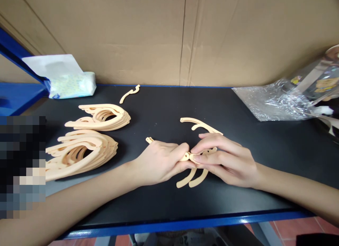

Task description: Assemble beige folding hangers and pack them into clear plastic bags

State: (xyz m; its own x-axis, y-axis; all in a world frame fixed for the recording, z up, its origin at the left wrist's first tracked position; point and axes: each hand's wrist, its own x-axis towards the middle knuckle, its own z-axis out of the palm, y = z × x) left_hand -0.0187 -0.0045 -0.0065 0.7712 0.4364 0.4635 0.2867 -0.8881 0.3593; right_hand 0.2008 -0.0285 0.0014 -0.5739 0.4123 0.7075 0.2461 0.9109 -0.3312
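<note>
My left hand (pixel 165 161) is wrapped round a beige plastic hanger arm (pixel 186 156). One end with a hole shows at the thumb, and the other end sticks out behind the knuckles. Close against it, my right hand (pixel 225 161) pinches the rounded end of another beige hanger piece (pixel 194 157); its full shape is hidden by the fingers. Under and between my hands lie loose curved hanger arms (pixel 185 179), partly covered. Just beyond my right fingers rests a pair of slim curved pieces (pixel 197 121).
Two stacks of beige folded hangers, a far one (pixel 97 119) and a near one (pixel 87 152), stand at the left. A hook-shaped piece (pixel 129 93) lies at the back. A tissue pack (pixel 72 84) sits back left, clear plastic bags (pixel 280 101) back right. Cardboard (pixel 132 37) walls the rear.
</note>
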